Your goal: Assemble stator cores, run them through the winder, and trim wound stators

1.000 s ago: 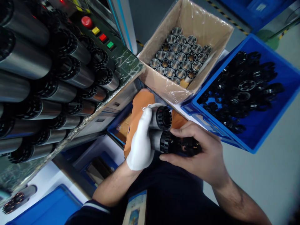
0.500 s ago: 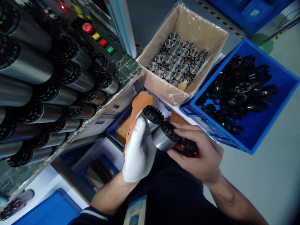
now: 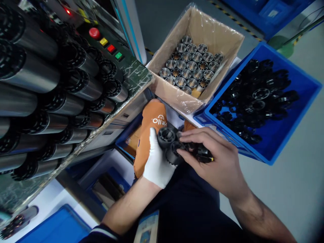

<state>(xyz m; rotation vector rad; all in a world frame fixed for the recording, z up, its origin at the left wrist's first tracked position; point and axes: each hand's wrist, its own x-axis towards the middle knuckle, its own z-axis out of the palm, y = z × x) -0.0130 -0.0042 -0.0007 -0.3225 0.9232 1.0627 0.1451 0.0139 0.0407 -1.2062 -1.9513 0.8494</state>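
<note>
My left hand, in a white glove, grips two metal cylinders held side by side, their black-capped ends facing me. My bare right hand holds several black plastic caps and its fingers press on the end of the lower cylinder. Both hands are over my lap, in front of an orange cloth.
An open cardboard box of upright metal tubes stands beyond the hands. A blue bin of black caps sits to the right. Stacked finished cylinders lie on a machine shelf at left, beside a button panel.
My left hand has turned the two cylinders so their capped ends now face me. My right hand's fingers have shifted onto the lower cylinder's end.
</note>
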